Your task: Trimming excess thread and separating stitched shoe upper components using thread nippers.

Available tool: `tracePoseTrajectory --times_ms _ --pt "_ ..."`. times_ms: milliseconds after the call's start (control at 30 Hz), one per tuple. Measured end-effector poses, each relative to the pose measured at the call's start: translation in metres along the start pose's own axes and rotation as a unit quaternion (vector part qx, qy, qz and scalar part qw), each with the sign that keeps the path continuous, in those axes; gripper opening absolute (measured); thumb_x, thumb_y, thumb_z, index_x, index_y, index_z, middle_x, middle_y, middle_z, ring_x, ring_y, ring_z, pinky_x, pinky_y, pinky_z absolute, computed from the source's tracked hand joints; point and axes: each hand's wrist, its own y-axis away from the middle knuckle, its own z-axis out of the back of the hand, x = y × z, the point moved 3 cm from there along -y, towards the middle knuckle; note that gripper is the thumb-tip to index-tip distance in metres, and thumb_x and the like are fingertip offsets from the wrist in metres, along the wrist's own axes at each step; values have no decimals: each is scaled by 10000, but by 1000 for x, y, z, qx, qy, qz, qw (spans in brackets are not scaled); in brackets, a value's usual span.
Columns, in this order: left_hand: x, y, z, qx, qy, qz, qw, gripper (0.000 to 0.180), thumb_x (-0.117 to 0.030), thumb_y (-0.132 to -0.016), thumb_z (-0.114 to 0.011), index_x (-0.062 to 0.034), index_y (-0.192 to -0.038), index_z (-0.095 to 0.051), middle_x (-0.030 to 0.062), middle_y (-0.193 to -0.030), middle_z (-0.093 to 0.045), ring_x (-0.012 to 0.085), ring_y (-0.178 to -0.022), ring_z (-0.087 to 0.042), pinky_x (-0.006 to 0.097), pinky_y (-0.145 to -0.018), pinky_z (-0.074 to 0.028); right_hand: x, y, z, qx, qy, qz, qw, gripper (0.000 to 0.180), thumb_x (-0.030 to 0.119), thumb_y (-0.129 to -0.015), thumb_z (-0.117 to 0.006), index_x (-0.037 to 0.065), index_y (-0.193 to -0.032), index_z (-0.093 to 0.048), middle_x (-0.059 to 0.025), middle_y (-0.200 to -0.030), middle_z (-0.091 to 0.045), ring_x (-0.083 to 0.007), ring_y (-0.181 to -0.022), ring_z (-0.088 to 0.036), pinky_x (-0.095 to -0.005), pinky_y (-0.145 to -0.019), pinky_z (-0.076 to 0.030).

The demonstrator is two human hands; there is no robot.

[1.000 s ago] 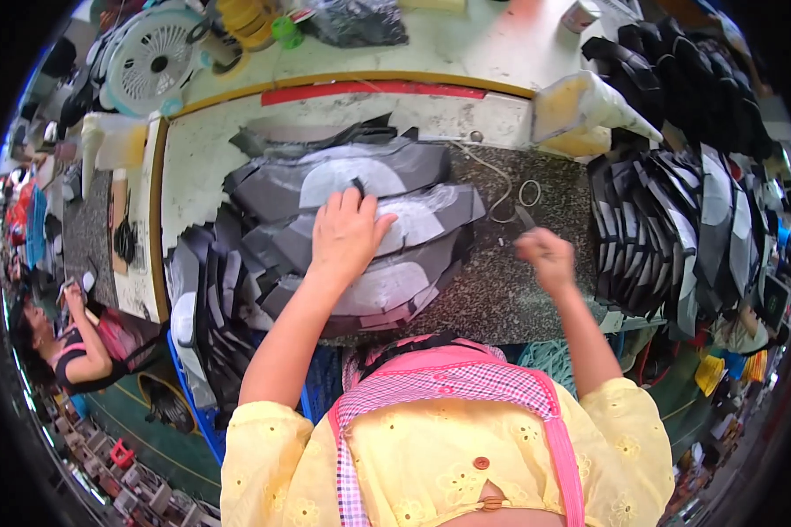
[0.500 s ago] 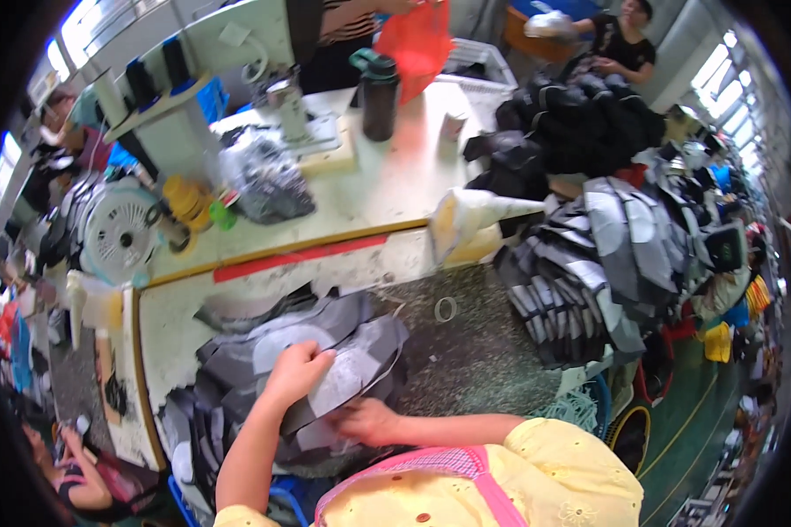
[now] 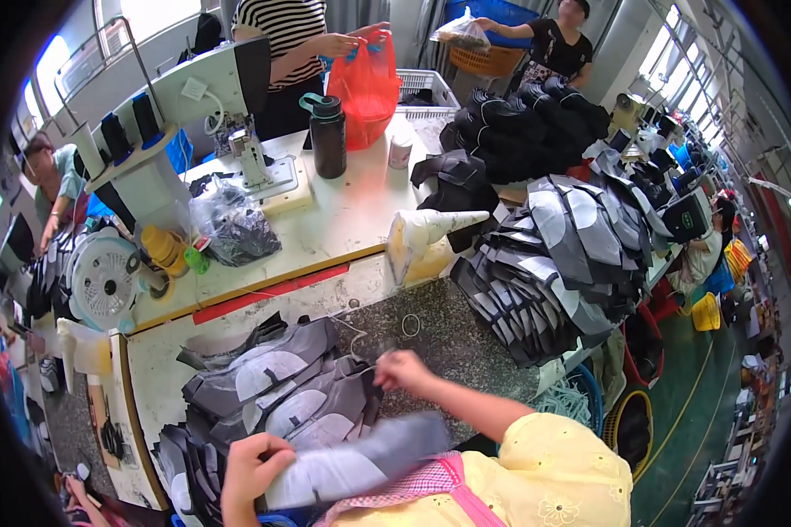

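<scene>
My left hand (image 3: 257, 470) is closed on the near end of a grey fabric piece (image 3: 351, 464) with a pale patch, held at the table's near edge in front of me. The piece is smeared by motion. My right hand (image 3: 402, 371) is raised over the dark speckled board, fingers pinched together, and what they hold, if anything, is too small to make out. Between and beyond my hands, a pile of grey and black pieces with pale patches (image 3: 277, 373) lies on the table. A thin pale cord (image 3: 350, 334) lies by the pile's far right edge.
A tall stack of similar pieces (image 3: 536, 290) stands at right, beside a white cone-nosed container (image 3: 422, 241). Beyond are a dark bottle (image 3: 327, 140), a sewing machine (image 3: 246, 167) and a small fan (image 3: 105, 281). A person in stripes holds a red bag (image 3: 365, 97).
My left hand has drawn a grey piece off the pile toward me. My right hand has moved from the piece's near edge up over the board. The view has shifted.
</scene>
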Motion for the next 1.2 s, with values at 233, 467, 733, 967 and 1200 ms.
tracePoseTrajectory --times_ms 233,467,733,967,1200 --pt "102 31 -26 -151 -123 -24 981 110 -81 -672 -679 4 -692 -612 89 -622 -527 186 -539 -511 293 -513 -395 85 38 90 -117 117 213 963 272 269 -895 -522 50 -737 -558 0 -561 -545 -44 -471 -474 -177 -427 -350" --pt "75 26 -31 -158 -13 -46 986 75 -41 -682 -673 -11 -745 -644 25 -561 -463 108 -515 -426 243 -478 -333 87 38 36 -31 186 247 951 208 170 -875 -528 35 -718 -551 0 -607 -548 -56 -531 -480 -218 -496 -380" --pt "-5 40 -40 112 52 -94 988 164 -89 -705 -684 -21 -853 -660 77 -753 -650 155 -671 -622 266 -614 -476 77 23 7 6 205 216 955 136 129 -839 -555 43 -735 -578 -9 -658 -562 -84 -582 -547 -226 -513 -412" --pt "110 18 -30 -107 -145 79 980 331 -317 -686 -723 -85 -897 -617 94 -650 -543 194 -546 -533 310 -523 -422 70 22 -2 1 259 171 951 199 150 -888 -520 30 -731 -548 9 -644 -555 -45 -575 -478 -191 -512 -368" --pt "120 20 -34 -172 -194 -49 964 252 -303 -697 -702 -82 -702 -583 66 -625 -499 266 -571 -529 345 -511 -413 71 23 -21 38 271 199 941 176 144 -871 -548 15 -754 -572 9 -606 -539 -45 -557 -477 -203 -499 -370"
